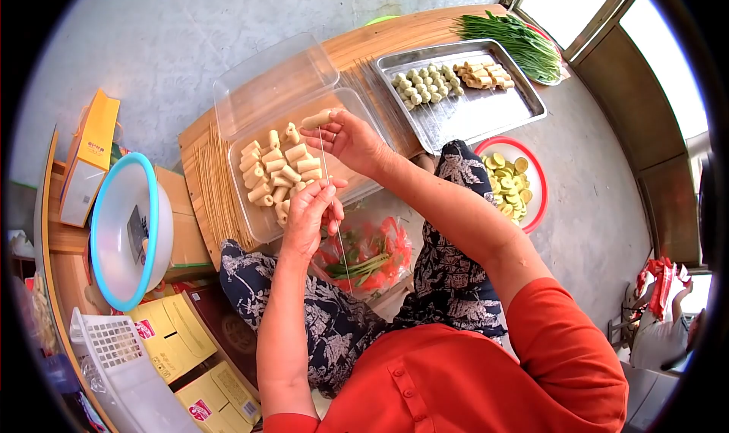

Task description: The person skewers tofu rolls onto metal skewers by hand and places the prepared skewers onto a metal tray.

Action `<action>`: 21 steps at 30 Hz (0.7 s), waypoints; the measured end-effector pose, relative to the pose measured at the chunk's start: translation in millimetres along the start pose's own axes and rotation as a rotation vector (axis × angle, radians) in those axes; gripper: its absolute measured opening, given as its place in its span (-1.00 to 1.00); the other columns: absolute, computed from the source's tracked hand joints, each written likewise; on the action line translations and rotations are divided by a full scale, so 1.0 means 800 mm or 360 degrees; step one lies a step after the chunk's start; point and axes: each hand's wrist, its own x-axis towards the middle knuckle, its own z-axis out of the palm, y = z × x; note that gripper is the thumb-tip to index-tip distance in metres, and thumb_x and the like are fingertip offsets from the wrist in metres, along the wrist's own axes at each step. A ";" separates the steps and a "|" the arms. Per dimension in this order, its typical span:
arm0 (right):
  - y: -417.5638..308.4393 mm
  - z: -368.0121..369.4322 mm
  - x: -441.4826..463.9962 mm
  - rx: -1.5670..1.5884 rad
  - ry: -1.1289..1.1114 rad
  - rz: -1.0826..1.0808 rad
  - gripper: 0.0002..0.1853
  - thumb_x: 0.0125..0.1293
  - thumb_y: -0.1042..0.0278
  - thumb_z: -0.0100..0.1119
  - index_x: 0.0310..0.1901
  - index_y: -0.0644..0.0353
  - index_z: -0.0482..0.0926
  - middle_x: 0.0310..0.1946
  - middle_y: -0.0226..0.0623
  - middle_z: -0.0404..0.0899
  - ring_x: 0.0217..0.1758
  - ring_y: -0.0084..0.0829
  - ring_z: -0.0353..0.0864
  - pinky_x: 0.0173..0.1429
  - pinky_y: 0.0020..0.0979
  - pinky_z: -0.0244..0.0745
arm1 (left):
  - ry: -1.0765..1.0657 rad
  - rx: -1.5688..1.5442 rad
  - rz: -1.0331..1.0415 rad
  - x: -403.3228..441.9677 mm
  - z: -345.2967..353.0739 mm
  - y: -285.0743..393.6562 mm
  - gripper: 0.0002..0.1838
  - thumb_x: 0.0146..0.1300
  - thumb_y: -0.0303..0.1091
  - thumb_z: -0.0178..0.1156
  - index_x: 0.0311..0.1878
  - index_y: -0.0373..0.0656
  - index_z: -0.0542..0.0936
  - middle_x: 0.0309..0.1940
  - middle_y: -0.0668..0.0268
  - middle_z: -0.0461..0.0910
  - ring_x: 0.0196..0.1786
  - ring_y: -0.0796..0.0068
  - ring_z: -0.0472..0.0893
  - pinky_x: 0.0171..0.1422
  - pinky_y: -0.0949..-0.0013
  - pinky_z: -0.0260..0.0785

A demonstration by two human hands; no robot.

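A thin skewer (344, 257) is pinched in my left hand (310, 214), its upper end rising toward my right hand. My right hand (349, 138) holds a pale tube-shaped piece (317, 119) between thumb and fingers, at the top end of the skewer. Whether the tip has entered the piece is too small to tell. Below and left of my hands, a clear plastic container (262, 232) holds many similar tube pieces (275, 165). Loose skewers (215, 182) lie on the wooden board left of it, and more (366, 91) lie to its right.
A metal tray (480, 129) bears skewered green balls (425, 85) and tube pieces. Behind it lie green chives (516, 45). A red-rimmed bowl (543, 182) holds sliced rounds. A blue-rimmed basin (95, 235) stands left. A bag of greens (368, 262) sits between the knees; another person (661, 342) is far right.
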 end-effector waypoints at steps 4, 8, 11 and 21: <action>0.003 -0.001 0.001 0.0063 -0.0012 0.0010 -0.72 0.37 0.28 -0.03 -0.05 0.30 0.49 0.01 0.01 0.56 0.19 -0.06 0.49 0.33 -0.10 0.37 | 0.0010 -0.0022 0.0020 0.000 0.001 0.001 -0.74 0.43 -0.24 0.03 -0.05 -0.21 0.56 -0.60 0.37 0.51 -0.67 0.70 0.38 -0.61 0.68 0.23; 0.003 0.003 0.000 0.0055 -0.0051 0.0072 -0.77 0.36 0.30 -0.01 -0.11 0.26 0.54 -0.02 -0.02 0.59 0.17 -0.06 0.50 0.32 -0.11 0.37 | 0.0028 -0.0045 0.0043 0.001 -0.003 0.000 -0.74 0.43 -0.24 0.03 -0.05 -0.22 0.56 -0.60 0.37 0.51 -0.67 0.70 0.38 -0.61 0.68 0.22; 0.004 0.004 0.000 0.0049 -0.0065 0.0102 -0.78 0.35 0.30 0.02 -0.13 0.24 0.55 -0.02 -0.04 0.59 0.16 -0.07 0.50 0.32 -0.13 0.38 | 0.0040 -0.0040 0.0060 0.000 -0.004 0.003 -0.74 0.42 -0.24 0.03 -0.06 -0.22 0.57 -0.60 0.37 0.51 -0.67 0.71 0.37 -0.61 0.68 0.22; 0.021 0.000 -0.010 0.0019 -0.0199 0.0296 -0.79 0.36 0.25 0.04 -0.11 0.18 0.53 0.05 -0.04 0.53 0.16 -0.15 0.49 0.29 -0.16 0.37 | 0.0084 -0.0018 0.0148 -0.001 -0.016 -0.001 -0.73 0.42 -0.23 0.04 -0.03 -0.22 0.56 -0.60 0.40 0.49 -0.66 0.72 0.37 -0.61 0.69 0.19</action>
